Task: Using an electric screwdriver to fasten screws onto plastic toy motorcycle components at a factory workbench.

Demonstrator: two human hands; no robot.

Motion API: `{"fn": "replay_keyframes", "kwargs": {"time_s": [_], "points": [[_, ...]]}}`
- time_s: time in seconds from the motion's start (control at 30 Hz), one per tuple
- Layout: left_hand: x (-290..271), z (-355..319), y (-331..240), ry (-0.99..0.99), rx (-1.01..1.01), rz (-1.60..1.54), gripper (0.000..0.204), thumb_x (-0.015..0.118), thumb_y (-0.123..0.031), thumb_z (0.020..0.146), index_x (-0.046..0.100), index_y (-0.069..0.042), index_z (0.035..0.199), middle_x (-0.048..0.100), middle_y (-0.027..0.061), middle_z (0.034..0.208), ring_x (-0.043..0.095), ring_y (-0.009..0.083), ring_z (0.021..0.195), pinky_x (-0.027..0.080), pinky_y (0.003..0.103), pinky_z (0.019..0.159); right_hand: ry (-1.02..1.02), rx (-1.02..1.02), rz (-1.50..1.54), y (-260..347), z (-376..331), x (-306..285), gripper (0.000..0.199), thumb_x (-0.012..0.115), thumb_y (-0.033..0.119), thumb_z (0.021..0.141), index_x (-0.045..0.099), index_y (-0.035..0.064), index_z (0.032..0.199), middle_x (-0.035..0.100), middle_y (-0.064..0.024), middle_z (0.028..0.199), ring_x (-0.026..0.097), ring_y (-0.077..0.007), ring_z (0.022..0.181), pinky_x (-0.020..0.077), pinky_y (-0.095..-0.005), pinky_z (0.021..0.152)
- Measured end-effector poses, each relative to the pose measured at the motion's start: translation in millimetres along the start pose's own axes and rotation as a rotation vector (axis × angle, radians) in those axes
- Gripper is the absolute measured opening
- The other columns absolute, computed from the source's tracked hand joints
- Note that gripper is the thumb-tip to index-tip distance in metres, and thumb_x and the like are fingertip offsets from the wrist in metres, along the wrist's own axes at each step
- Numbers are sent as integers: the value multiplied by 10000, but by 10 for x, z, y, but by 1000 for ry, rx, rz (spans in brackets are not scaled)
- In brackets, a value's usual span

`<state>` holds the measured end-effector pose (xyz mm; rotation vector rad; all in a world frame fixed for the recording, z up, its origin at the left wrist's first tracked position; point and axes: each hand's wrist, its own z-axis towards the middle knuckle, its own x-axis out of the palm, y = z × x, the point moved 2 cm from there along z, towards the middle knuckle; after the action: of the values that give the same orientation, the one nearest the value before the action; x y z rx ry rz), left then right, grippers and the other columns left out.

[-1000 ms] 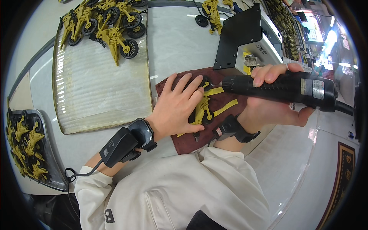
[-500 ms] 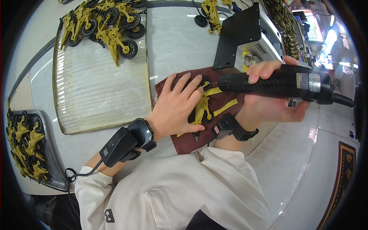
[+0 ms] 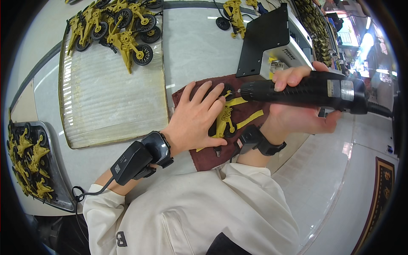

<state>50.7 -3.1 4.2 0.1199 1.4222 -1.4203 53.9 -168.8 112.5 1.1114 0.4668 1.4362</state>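
Note:
A yellow toy motorcycle (image 3: 224, 119) with black wheels lies on a dark red cloth (image 3: 204, 158). My left hand (image 3: 195, 114) rests over it with fingers spread, pressing it down and hiding much of its left side. My right hand (image 3: 293, 112) is wrapped round a black electric screwdriver (image 3: 293, 91) held level above the cloth. Its bit points left and meets the toy near the upper wheel, just beyond my left fingertips; whether it sits in a screw is too small to tell. Yellow tape strips (image 3: 250, 119) lie on the cloth beside the toy.
A padded tray (image 3: 112, 106) at the upper left bears several yellow toy motorcycles (image 3: 127, 32) at its far end. More lie in a metal tray (image 3: 63, 187) at far left. Beyond my right hand stands a white machine with a black plate (image 3: 261, 40). A cable (image 3: 378, 108) trails from the screwdriver.
The screwdriver has shifted slightly left, its nose now closer to the toy, with my right hand moving along. My left hand and the toy stay put.

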Motion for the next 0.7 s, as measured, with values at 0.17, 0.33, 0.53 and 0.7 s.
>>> {"fn": "replay_keyframes", "kwargs": {"time_s": [0.17, 0.33, 0.53, 0.7], "points": [[-39, 16, 22, -243, -11, -237, 716, 759, -443, 647, 484, -35, 1167, 421, 163, 1315, 383, 353, 1217, 274, 486, 1013, 127, -61, 106, 231, -8, 57, 829, 385, 683, 768, 425, -8, 1224, 547, -160, 775, 507, -260, 545, 385, -402, 560], [-37, -3, 58, -389, 3, -186, 331, 713, -172, 729, 591, -77, 1021, 561, 80, 1149, 485, 299, 1121, 367, 400, 930, 165, -23, 250, 291, -48, 33, 791, 454, 668, 763, 435, 25, 1223, 536, -120, 782, 502, -243, 558, 366, -380, 592], [-7, -4, 66, -488, 58, -179, 163, 692, -106, 732, 628, -88, 880, 602, 44, 1028, 534, 263, 1024, 396, 387, 861, 134, -3, 266, 313, -85, 7, 778, 491, 650, 759, 431, 32, 1227, 533, -109, 777, 496, -232, 559, 356, -369, 586], [-29, -15, 51, -491, 49, -210, 175, 673, -49, 715, 635, -84, 883, 607, 48, 1033, 534, 264, 1017, 395, 382, 862, 122, 7, 278, 316, -89, 34, 774, 487, 650, 762, 434, 32, 1225, 530, -112, 772, 492, -232, 548, 363, -373, 587]]}}
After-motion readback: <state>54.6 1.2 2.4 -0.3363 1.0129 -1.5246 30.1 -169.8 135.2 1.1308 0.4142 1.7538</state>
